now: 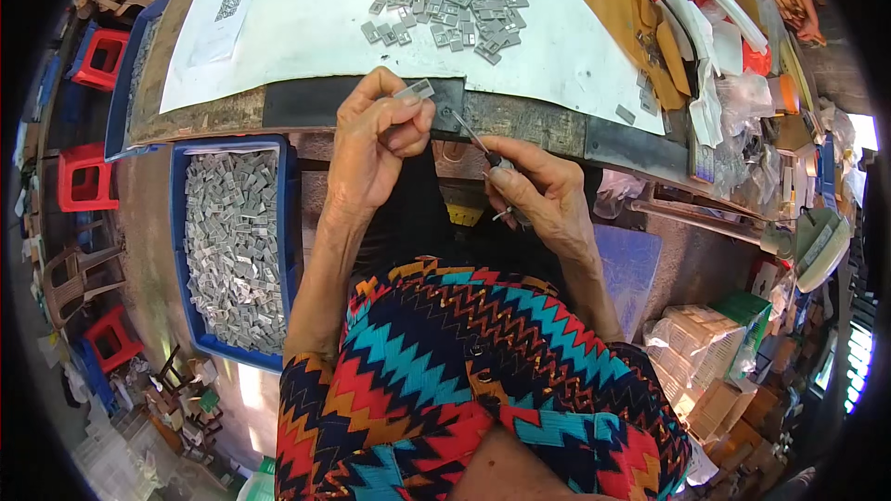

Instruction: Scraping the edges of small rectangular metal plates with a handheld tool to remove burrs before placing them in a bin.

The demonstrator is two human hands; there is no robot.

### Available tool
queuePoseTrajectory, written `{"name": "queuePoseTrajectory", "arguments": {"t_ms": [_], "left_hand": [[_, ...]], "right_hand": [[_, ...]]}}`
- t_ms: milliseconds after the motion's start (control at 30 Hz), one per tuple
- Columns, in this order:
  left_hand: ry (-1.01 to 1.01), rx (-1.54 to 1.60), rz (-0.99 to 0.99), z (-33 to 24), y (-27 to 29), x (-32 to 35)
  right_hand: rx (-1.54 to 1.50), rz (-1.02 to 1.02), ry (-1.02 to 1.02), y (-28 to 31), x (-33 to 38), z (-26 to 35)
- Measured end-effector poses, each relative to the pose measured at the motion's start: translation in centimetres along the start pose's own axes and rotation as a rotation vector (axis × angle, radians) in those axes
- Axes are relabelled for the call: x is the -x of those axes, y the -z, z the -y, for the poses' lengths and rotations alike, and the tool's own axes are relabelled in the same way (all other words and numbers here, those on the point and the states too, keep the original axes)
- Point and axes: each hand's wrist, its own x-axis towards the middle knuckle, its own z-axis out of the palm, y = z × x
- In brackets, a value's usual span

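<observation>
Just above the table's front edge, my left hand (376, 144) pinches a small flat grey rectangular part (419, 90) between thumb and fingers. To its right, my right hand (548, 190) is closed round a slim hand tool (473, 134) with a thin metal shaft and a dark handle. The shaft points up and left toward the part, its tip a short way off it. The handle's lower end is mostly covered by my fingers. Farther back on the white-covered table (306, 28) lies a loose pile of similar grey parts (450, 5).
At my left stands a blue bin (176, 250) full of grey parts. Brown paper (640, 37), plastic bags and tools crowd the table's right end. A printed sheet (218, 23) lies at the left. A lamp head (821, 249) juts in at the right; red stools (85, 176) stand far left.
</observation>
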Motion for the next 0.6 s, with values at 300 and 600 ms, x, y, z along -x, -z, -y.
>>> {"name": "queuePoseTrajectory", "arguments": {"t_ms": [300,600], "left_hand": [[0.084,-0.073,-0.028,1.7,-1.5,0.2],[0.089,-0.219,0.025,3.0,-1.6,1.1]], "right_hand": [[-0.063,-0.109,0.189,-0.5,-2.1,-0.3],[0.000,-0.056,0.187,-0.2,-2.5,0.1]]}}
